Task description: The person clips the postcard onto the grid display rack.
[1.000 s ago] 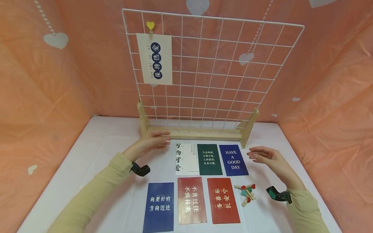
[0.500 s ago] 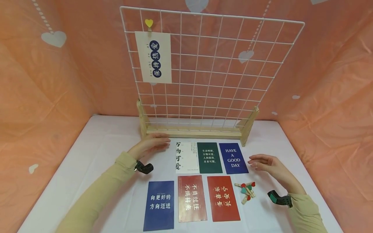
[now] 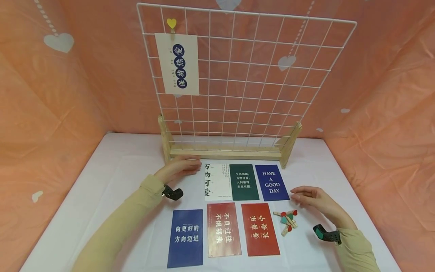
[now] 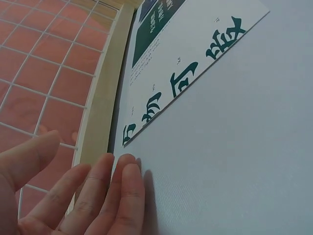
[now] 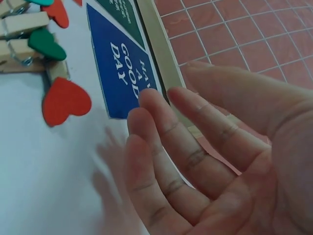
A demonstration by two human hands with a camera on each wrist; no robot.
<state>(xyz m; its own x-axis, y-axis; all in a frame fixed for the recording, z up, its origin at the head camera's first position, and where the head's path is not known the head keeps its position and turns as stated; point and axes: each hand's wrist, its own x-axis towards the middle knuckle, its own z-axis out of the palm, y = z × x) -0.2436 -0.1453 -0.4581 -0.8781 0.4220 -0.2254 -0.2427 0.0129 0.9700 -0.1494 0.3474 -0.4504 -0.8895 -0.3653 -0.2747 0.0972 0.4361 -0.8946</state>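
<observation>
My left hand (image 3: 178,168) hovers beside the left edge of a white card (image 3: 218,182) with large dark characters, its fingers loosely extended and holding nothing. In the left wrist view its fingertips (image 4: 128,171) point toward that card's near corner. My right hand (image 3: 314,198), also holding nothing, has relaxed fingers near the lower right corner of a blue "HAVE A GOOD DAY" card (image 3: 272,183). Just below it lies a small pile of wooden clothespins (image 3: 287,221) with red and green hearts. A green card (image 3: 244,182) sits between the white and blue ones.
Behind the cards stands a white wire grid (image 3: 251,75) in a wooden base (image 3: 225,154). A cream card (image 3: 187,64) hangs at its upper left from a yellow heart clothespin (image 3: 171,24). Another blue card (image 3: 185,238) and two red cards (image 3: 224,229) form the front row.
My left hand has shifted slightly right, toward the white card. My right hand has lowered a little in view. The whole scene has drifted slightly upward, and the cards keep their arrangement.
</observation>
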